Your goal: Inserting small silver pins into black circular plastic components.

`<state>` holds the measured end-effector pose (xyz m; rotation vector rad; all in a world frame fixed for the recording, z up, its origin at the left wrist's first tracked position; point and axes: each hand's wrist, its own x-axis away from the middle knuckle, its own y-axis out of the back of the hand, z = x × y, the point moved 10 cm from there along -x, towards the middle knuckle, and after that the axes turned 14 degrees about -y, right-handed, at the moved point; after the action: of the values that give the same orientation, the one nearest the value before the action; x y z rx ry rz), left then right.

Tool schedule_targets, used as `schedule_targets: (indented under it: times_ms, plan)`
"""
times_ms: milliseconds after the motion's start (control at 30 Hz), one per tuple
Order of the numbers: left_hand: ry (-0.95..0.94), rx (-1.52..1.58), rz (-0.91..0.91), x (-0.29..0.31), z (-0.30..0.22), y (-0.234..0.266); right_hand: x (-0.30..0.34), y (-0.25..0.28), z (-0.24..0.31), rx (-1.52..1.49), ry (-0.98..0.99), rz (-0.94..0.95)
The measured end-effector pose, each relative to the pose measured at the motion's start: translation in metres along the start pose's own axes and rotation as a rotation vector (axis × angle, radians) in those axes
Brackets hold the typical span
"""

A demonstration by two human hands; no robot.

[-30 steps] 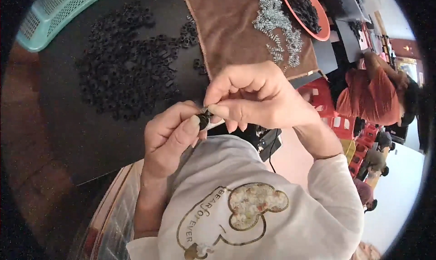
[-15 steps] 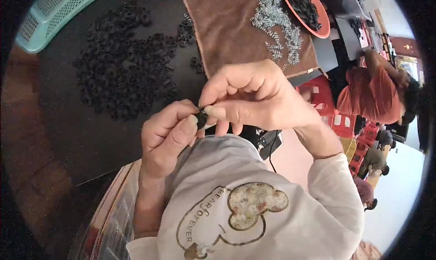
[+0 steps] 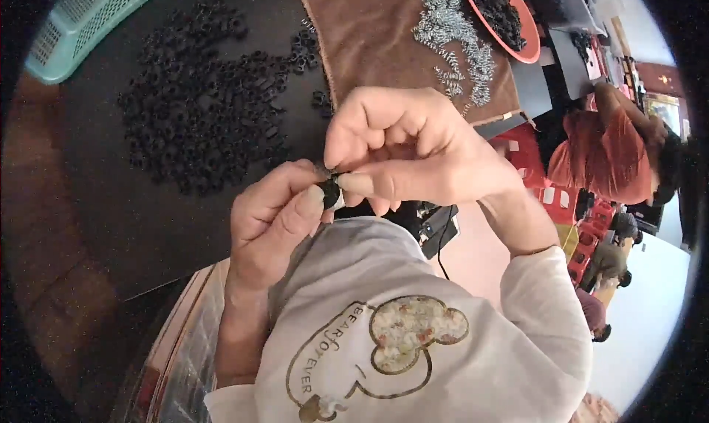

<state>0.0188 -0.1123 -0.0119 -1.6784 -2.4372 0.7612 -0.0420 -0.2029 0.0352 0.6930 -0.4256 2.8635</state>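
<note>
Between the thumb and fingers of my left hand is a small black plastic part, with a bit of white showing beside it. My right hand meets it from the right, thumb tip at the part's upper end and index finger curled just above. A tiny greyish bit shows between those two fingertips, too small to name. Beyond my hands, a wide spread of small black plastic pieces lies on the dark table. Many small metal springs lie on a brown cloth at the far right.
A green plastic basket stands at the far left. An orange bowl of black pieces sits beyond the springs. A black cable hangs below the table edge. At right, a person in an orange top is near red crates.
My right index finger has lifted slightly away from the thumb, and the right hand has shifted a little. My left hand keeps its grip on the black part, almost still.
</note>
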Motion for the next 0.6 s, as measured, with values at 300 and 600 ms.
schedule_targets:
  times_ms: [300, 600]
  plan:
    - [0.053, -0.026, -0.016, 0.001, -0.003, -0.001, 0.001, -0.005, -0.002, 0.054, -0.052, 0.097]
    - [0.105, -0.003, 0.001, 0.0, -0.005, -0.007, 0.0, -0.012, 0.001, 0.227, 0.016, 0.175]
